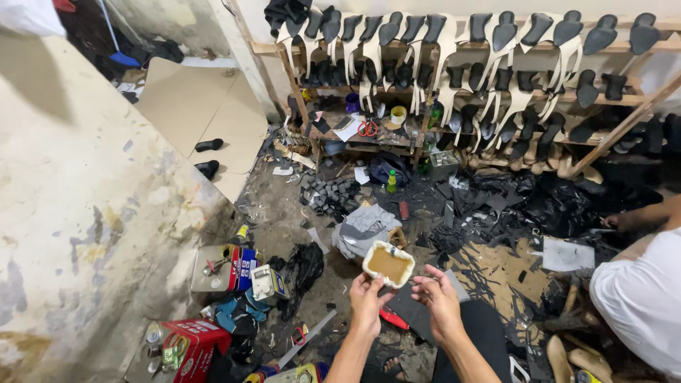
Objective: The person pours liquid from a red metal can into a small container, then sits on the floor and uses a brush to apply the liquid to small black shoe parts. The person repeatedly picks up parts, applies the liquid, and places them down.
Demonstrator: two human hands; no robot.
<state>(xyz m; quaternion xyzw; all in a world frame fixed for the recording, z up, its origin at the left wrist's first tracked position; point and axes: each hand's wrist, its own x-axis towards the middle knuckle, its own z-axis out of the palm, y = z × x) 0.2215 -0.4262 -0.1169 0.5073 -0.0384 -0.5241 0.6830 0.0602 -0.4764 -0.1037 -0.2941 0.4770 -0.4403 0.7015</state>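
Over the littered workshop floor (pixel 284 213), at chest height: my left hand (pixel 367 296) has its fingers closed on the near rim of a small squarish open container with a crusted cream rim, filled with brownish-yellow glue (pixel 388 264). My right hand (pixel 440 298) sits just beside it, fingers loosely curled, holding nothing, not touching the container as far as I can tell.

Handling, my read: light, thin-walled, probably flexes if squeezed. Contents liquid or tacky and sit near the brim, so keep it level. Rim crust looks sticky, not slippery. Best hold is opposite sides of the wall below the rim, or under the base.

Below: grey crumpled cloth (pixel 362 228), black scrap offcuts. Left: red tins and cartons (pixel 237 266). Ahead: wooden rack of black shoe uppers (pixel 496 42). Another person in a white garment (pixel 642 298) sits at far right.
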